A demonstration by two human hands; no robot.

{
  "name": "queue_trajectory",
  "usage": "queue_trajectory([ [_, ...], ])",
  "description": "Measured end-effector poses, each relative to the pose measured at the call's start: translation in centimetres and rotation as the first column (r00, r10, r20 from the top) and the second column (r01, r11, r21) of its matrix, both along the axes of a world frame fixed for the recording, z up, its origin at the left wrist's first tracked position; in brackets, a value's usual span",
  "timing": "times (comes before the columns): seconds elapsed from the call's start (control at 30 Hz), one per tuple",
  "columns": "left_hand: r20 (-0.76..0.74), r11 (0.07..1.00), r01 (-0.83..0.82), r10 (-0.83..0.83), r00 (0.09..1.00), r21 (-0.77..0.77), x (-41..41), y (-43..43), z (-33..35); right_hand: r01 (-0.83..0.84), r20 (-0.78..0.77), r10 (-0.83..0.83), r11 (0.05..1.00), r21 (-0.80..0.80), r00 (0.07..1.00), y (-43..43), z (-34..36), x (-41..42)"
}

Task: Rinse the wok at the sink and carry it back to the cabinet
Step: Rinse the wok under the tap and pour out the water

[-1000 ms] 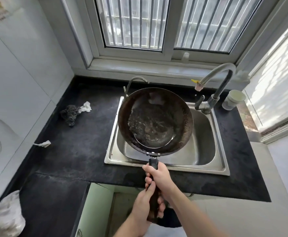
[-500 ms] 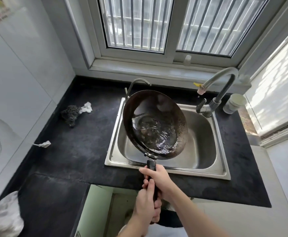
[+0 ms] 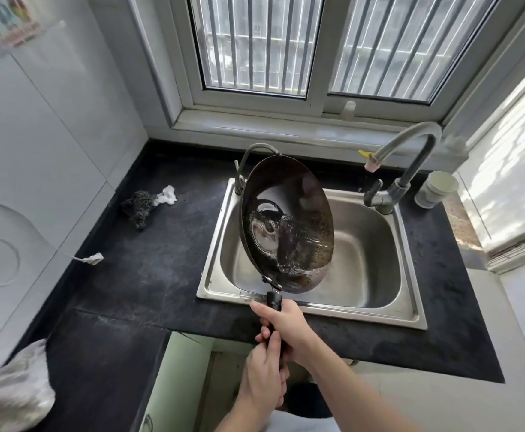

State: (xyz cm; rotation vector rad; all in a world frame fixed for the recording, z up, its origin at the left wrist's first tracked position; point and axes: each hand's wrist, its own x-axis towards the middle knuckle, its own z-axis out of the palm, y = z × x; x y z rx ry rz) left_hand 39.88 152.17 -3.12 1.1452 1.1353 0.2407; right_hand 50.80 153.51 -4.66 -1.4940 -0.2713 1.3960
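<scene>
A scouring pad (image 3: pixel 139 207) lay on the counter at left. The left hand (image 3: pixel 264 378) and, farther up, the right hand (image 3: pixel 286 325) both wrapped their fingers round the handle (image 3: pixel 274 302) of the wok (image 3: pixel 286 226), held tilted over the sink (image 3: pixel 370 244) with water inside. The wok was judged heavy, rigid and wet-slick, so the handle was the sound hold.

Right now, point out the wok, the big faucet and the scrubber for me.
wok (image 3: pixel 289 232): head view, wet inner surface.
big faucet (image 3: pixel 393 193): head view, metal base body.
scrubber (image 3: pixel 138 207): head view, dark mesh middle.
</scene>
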Motion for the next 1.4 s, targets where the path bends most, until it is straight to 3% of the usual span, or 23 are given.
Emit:
queue_trajectory([
  [0.53, -0.200, 0.968, 0.088, -0.040, 0.979, 0.236, -0.2, -1.0, -1.9, -0.099, 0.098, 0.109, 0.990, -0.099, 0.989, -1.1, -1.3, 0.7],
  [0.9, -0.285, 0.915, 0.176, -0.071, 0.956, 0.363, 0.9, -1.3, -2.5, -0.070, -0.036, 0.074, 0.993, 0.095, 0.997, -2.0, -1.3, 2.0],
  [1.4, -0.324, 0.880, 0.210, -0.068, 0.943, 0.426, 0.1, -2.5, -2.8, -0.055, -0.080, 0.061, 0.996, 0.068, 0.995, -2.9, -1.4, 0.9],
])
